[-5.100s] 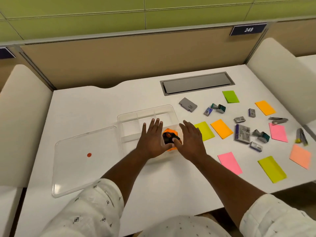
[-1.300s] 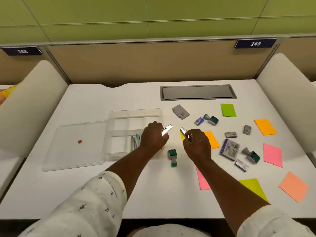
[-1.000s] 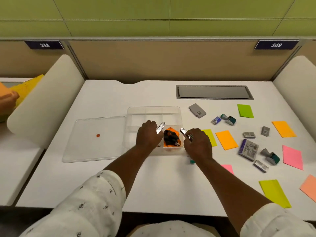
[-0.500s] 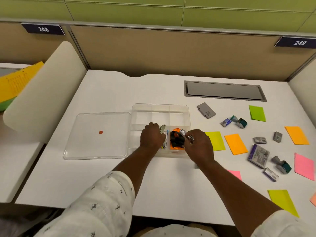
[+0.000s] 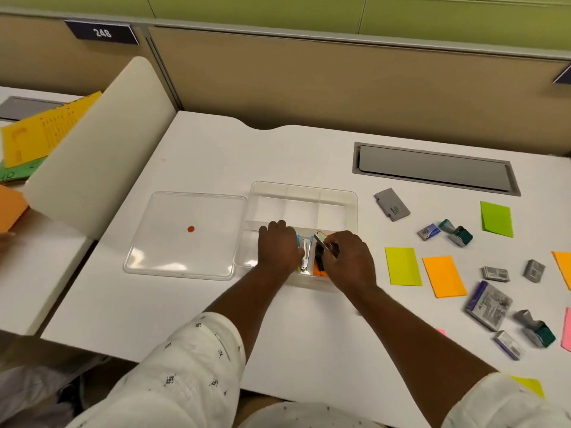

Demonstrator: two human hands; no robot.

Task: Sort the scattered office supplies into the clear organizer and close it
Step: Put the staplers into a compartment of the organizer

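Observation:
The clear organizer (image 5: 304, 197) stands open in the middle of the desk, its lid (image 5: 185, 236) lying flat to its left. My left hand (image 5: 278, 245) reaches into the front row with curled fingers, its thumb side against a silver stapler (image 5: 306, 254) that lies in the middle front compartment. My right hand (image 5: 347, 259) hovers over the front right compartment and pinches a second small metal stapler (image 5: 323, 239). Orange and black items (image 5: 318, 268) lie under it.
Right of the organizer lie sticky notes (image 5: 403, 266), staple boxes (image 5: 488, 304), teal stamps (image 5: 457, 233) and a grey case (image 5: 392, 204). A cable hatch (image 5: 432, 168) is set in the desk behind them. A white divider (image 5: 95, 143) borders the left side.
Both hands have moved from beside the organizer down into its front row. The left hand's stapler now lies in the compartment. The camera has swung left.

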